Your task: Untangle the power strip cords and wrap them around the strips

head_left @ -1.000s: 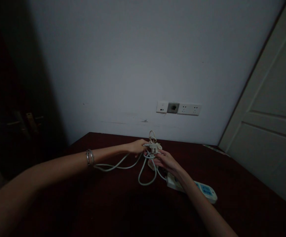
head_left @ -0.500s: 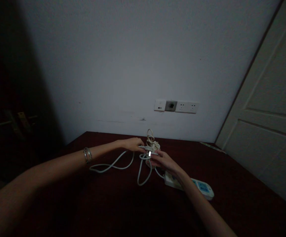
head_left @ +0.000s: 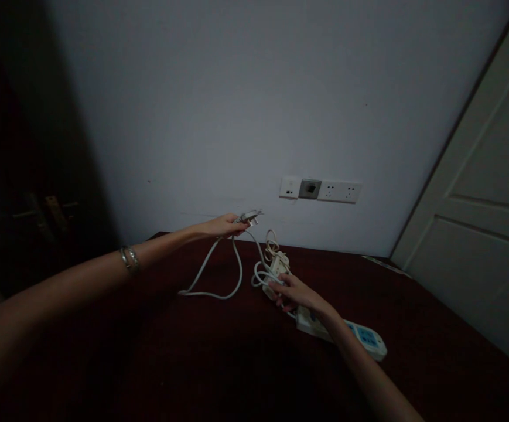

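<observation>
A person works at a white cord (head_left: 223,297) over a dark reddish tabletop (head_left: 210,357) against a pale wall (head_left: 219,117), in dim light. The left hand (head_left: 228,225), below a wrist with silvery bracelets (head_left: 129,258), pinches a plug (head_left: 249,217) at its cord end, holding it above the surface. The plug's long axis runs away from the fingers to the right and slightly up, prongs outward. Beneath the left hand the cord hangs in a wide bend whose lower part appears to rest on the tabletop.

Another length slopes down and right from the plug to a cluster of loops (head_left: 259,275) between the two hands. That tangle lies below and to the right of the left hand and directly at the fingertips of the right hand (head_left: 297,292), plainly the nearer of the two. The right hand's fingers are bent around the edge of the loops; whether they grip the cord cannot be told.

Just beyond the loops sits a cream socket block (head_left: 280,264) with a thinner cream cable (head_left: 272,239) bunched behind it. A white power strip (head_left: 375,347) with blue panels slants toward the lower right, partly hidden beneath the right forearm.
</observation>
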### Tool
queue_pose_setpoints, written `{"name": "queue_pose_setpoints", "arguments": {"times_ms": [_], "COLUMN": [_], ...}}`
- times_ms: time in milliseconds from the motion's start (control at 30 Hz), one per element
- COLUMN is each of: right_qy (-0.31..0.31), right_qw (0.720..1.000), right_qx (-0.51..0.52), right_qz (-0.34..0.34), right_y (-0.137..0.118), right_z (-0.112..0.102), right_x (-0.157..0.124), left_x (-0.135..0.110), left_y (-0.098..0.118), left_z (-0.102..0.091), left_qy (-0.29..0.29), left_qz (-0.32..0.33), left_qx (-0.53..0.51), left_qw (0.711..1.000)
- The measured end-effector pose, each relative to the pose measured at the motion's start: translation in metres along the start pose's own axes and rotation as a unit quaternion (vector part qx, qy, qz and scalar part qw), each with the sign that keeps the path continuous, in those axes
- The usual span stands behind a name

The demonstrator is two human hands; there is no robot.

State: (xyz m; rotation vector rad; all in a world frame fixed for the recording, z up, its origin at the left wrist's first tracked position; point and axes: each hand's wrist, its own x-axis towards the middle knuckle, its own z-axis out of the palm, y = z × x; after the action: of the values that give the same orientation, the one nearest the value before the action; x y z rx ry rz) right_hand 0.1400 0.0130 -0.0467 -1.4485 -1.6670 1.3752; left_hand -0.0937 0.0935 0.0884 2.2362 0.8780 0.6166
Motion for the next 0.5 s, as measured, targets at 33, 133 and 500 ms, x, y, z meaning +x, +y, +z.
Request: {"name": "queue_pose_setpoints", "arguments": {"times_ms": [33, 133, 500], "right_qy": [0.002, 0.055, 0.214], "right_qw": [1.0, 0.996, 0.937], "right_qx": [0.0, 0.052, -0.187], "right_qz": [0.001, -0.04, -0.202], "right_y": [-0.002, -0.007, -0.004], "right_z": [0.001, 0.005, 0.012], "right_x": [0.0, 0.004, 0.012], "left_x": [-0.002, -0.007, -0.015], "left_y": [0.002, 0.005, 0.008], "left_z": [-0.005, -0.015, -0.02], "left_qy": [-0.007, -0.013, 0.082], "left_qz": [-0.01, -0.026, -0.04], "left_qx": [-0.017, -0.067, -0.209], "left_qw": [1.0, 0.997, 0.974]}}
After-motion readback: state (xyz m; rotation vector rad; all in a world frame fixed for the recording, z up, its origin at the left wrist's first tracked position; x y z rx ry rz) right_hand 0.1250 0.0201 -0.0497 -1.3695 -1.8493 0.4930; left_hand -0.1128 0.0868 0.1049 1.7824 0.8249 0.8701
